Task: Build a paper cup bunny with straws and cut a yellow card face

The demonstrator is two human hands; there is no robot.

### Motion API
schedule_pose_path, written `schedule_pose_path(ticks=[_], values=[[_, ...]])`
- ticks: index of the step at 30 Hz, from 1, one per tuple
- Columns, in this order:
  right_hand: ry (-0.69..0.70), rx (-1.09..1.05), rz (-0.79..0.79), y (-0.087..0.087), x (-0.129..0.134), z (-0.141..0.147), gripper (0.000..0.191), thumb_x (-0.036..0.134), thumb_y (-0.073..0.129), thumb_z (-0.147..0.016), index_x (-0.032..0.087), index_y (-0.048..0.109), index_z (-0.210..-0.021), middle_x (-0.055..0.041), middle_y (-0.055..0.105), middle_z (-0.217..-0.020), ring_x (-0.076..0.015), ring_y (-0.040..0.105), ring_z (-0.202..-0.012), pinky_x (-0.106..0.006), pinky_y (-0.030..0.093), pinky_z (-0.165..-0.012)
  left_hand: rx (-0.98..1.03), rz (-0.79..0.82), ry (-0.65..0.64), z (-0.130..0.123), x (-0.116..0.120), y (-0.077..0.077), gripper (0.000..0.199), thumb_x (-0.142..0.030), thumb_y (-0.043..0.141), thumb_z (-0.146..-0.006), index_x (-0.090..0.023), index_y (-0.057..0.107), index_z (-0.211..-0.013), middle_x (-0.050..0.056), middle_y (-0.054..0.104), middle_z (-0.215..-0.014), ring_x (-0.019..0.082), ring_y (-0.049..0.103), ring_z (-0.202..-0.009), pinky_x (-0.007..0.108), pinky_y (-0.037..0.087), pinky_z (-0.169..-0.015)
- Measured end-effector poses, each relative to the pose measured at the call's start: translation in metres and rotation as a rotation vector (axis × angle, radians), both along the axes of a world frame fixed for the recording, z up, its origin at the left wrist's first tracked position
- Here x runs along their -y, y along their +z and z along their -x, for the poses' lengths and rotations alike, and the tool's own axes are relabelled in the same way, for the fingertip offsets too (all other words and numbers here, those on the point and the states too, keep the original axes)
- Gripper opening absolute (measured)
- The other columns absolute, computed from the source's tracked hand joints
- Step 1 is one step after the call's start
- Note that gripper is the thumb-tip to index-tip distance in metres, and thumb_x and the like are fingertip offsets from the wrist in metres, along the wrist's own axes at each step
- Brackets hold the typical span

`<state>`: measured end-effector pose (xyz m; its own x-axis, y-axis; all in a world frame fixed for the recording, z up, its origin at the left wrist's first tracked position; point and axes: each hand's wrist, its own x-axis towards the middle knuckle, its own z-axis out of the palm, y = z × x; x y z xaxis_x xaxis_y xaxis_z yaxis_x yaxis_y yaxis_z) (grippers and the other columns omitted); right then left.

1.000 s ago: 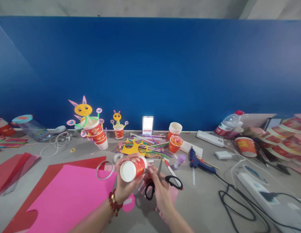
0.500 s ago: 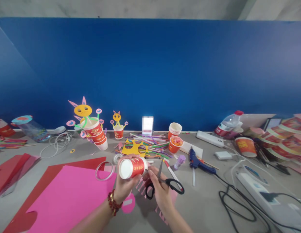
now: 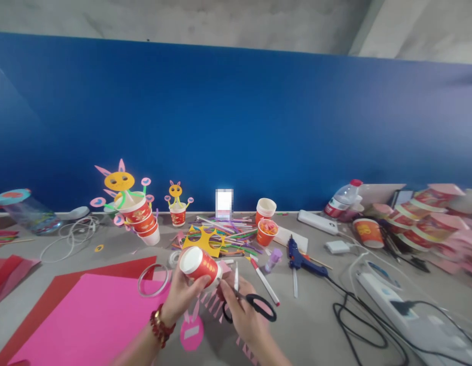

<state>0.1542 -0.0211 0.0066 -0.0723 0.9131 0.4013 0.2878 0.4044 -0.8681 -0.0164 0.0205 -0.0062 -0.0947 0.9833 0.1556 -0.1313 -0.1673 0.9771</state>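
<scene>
My left hand (image 3: 182, 300), with a beaded bracelet at the wrist, is wrapped round a red and white paper cup (image 3: 205, 269). The cup lies tilted on its side, its white base toward the left. In my right hand (image 3: 243, 310) are black-handled scissors (image 3: 261, 306), blades apart and pointing up, while the fingertips are at the cup's rim. Whether those fingers also pinch something there is hidden. Below the hands lie a pink rabbit-head cutout (image 3: 192, 333) with a white strip on it and pink paper with a fringed edge (image 3: 245, 349).
Pink paper (image 3: 87, 315) over red sheets covers the left. Behind my hands are yellow cut paper (image 3: 203, 243) and several coloured sticks. Cup figures (image 3: 138, 218) stand back left. At right lie a blue glue gun (image 3: 302, 259), its cord, a power strip (image 3: 396, 305) and stacked cups (image 3: 422, 218).
The view has turned slightly, so the table's things sit further left and lower. The cup's base has tipped upward in my left hand. More of the rabbit-head cutout shows.
</scene>
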Motion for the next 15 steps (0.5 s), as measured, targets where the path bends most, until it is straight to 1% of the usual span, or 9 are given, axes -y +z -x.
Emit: schedule_pose_path(ticks=[1, 4, 7, 9, 12, 13, 15], values=[[0.02, 0.049, -0.024, 0.003, 0.0, 0.0, 0.029, 0.034, 0.048, -0.1, 0.022, 0.069, -0.084, -0.0038, 0.07, -0.081, -0.0211, 0.066, -0.077, -0.03, 0.051, -0.076, -0.025, 0.001, -0.008, 0.002, -0.002, 0.0, 0.053, -0.037, 0.086, -0.063, -0.02, 0.065, -0.108, 0.005, 0.071, -0.086, 0.029, 0.068, -0.091, 0.04, 0.055, -0.084], [0.076, 0.162, -0.079, 0.009, -0.002, -0.001, 0.037, 0.03, 0.043, -0.102, 0.022, 0.061, -0.07, -0.0018, 0.061, -0.069, -0.0184, 0.058, -0.064, -0.029, 0.045, -0.066, -0.08, 0.019, -0.024, 0.008, -0.006, -0.002, 0.058, -0.038, 0.085, -0.064, -0.019, 0.062, -0.114, 0.007, 0.07, -0.093, 0.031, 0.066, -0.101, 0.042, 0.054, -0.09], [0.062, 0.17, -0.111, 0.01, -0.004, -0.002, 0.039, 0.03, 0.043, -0.102, 0.022, 0.054, -0.066, 0.0, 0.054, -0.064, -0.0168, 0.051, -0.059, -0.028, 0.04, -0.061, -0.094, -0.007, -0.011, 0.007, -0.007, -0.003, 0.063, -0.037, 0.084, -0.067, -0.021, 0.057, -0.122, 0.009, 0.068, -0.107, 0.029, 0.065, -0.104, 0.041, 0.053, -0.091], [0.069, 0.131, -0.084, 0.01, -0.004, -0.002, 0.038, 0.032, 0.044, -0.102, 0.022, 0.054, -0.066, -0.0002, 0.054, -0.066, -0.0169, 0.051, -0.06, -0.028, 0.04, -0.061, -0.059, -0.045, -0.01, 0.004, -0.006, -0.002, 0.067, -0.036, 0.082, -0.069, -0.023, 0.052, -0.127, 0.009, 0.066, -0.114, 0.028, 0.065, -0.102, 0.04, 0.053, -0.09], [0.084, 0.014, 0.013, 0.005, -0.004, -0.001, 0.036, 0.037, 0.046, -0.101, 0.022, 0.059, -0.071, -0.0011, 0.059, -0.069, -0.0182, 0.055, -0.065, -0.028, 0.044, -0.065, 0.036, -0.071, -0.057, 0.0, -0.004, -0.001, 0.071, -0.037, 0.082, -0.071, -0.023, 0.047, -0.132, 0.01, 0.065, -0.117, 0.027, 0.066, -0.102, 0.04, 0.054, -0.089], [0.082, -0.043, 0.052, 0.003, -0.003, 0.0, 0.035, 0.04, 0.048, -0.1, 0.022, 0.062, -0.073, -0.0011, 0.061, -0.069, -0.0183, 0.057, -0.065, -0.028, 0.045, -0.065, 0.069, -0.074, -0.087, 0.0, -0.004, 0.0, 0.072, -0.038, 0.082, -0.071, -0.024, 0.047, -0.133, 0.011, 0.065, -0.119, 0.028, 0.066, -0.104, 0.04, 0.054, -0.09], [0.033, -0.195, 0.129, -0.003, -0.002, 0.003, 0.034, 0.044, 0.054, -0.097, 0.021, 0.066, -0.074, -0.0007, 0.063, -0.066, -0.018, 0.058, -0.062, -0.027, 0.047, -0.062, 0.126, -0.072, -0.182, 0.0, -0.003, 0.0, 0.075, -0.041, 0.083, -0.07, -0.024, 0.047, -0.134, 0.012, 0.064, -0.124, 0.03, 0.065, -0.108, 0.04, 0.054, -0.092]])
